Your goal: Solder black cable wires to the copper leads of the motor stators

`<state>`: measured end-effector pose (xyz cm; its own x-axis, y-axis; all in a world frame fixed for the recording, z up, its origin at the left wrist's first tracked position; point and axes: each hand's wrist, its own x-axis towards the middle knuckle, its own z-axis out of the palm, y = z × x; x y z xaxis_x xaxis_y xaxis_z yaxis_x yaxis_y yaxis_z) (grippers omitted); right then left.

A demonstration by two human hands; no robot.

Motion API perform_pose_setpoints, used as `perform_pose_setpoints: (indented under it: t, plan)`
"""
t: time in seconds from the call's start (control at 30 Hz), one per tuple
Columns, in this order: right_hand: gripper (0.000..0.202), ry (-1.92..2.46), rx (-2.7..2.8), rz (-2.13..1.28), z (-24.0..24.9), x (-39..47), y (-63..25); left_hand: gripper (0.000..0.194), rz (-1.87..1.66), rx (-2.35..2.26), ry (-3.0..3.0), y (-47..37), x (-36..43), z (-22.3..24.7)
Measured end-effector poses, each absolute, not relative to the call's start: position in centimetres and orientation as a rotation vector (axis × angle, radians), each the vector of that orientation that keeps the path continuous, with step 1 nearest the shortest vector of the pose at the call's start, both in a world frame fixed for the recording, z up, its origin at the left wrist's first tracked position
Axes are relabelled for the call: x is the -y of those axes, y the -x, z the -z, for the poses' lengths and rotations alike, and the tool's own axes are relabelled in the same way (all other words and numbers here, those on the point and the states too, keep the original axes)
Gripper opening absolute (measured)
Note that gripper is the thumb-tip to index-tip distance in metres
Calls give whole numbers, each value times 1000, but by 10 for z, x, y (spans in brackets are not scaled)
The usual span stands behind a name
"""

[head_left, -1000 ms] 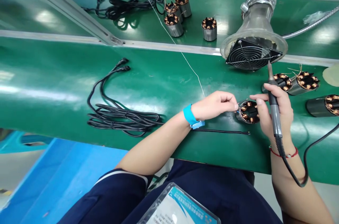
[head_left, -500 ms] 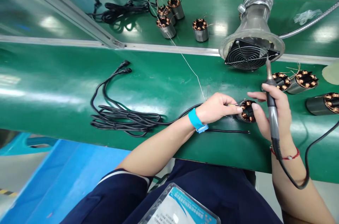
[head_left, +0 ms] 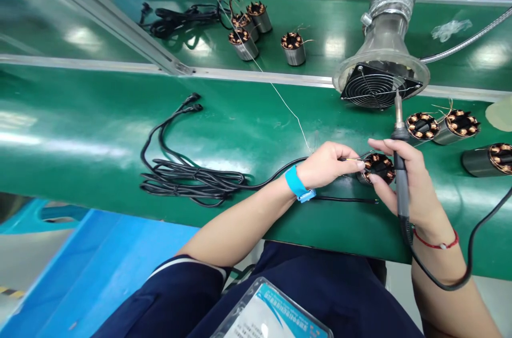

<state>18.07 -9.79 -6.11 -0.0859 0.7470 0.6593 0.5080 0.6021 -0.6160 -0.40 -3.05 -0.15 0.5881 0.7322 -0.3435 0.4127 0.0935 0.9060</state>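
My left hand (head_left: 330,161) is closed in a pinch on a thin wire (head_left: 349,159) at the rim of a motor stator (head_left: 381,167) with copper windings. The wire seems to come from the black cable (head_left: 276,174) running under that hand. In my right hand (head_left: 420,183) is a soldering iron (head_left: 401,186) with a grey handle, its tip pointing away from me toward the fan. The thumb and fingertips of this hand reach around the same stator, apparently touching it. A second black cable end (head_left: 348,199) lies just in front.
A fume hose with a fan (head_left: 374,87) hangs beyond my right hand. Several stators (head_left: 460,126) stand at right, others (head_left: 293,49) on the rear surface. A coiled cable (head_left: 196,180) lies left; a thin silvery wire (head_left: 288,106) slants down to the bench.
My right hand has shifted left with the soldering iron, its fingers now nearer around the stator. The left hand stays pinched at the wire. The view has shifted slightly.
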Motion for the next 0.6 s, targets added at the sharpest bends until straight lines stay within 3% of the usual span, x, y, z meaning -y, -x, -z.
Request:
perform_pose_setpoints:
  t: [0.13, 0.37, 0.6]
  plan:
    - [47, 1098, 1807, -130, 60, 97, -178, 35, -322, -918, -1436, 6, 28, 0]
    - [30, 1138, 1791, 8, 58, 97, -173, 16, -184, -817, -1289, 11, 22, 3]
    - [26, 1221, 1610, 60, 66, 95, -159, 21, -174, -989, -1475, -7, 34, 2]
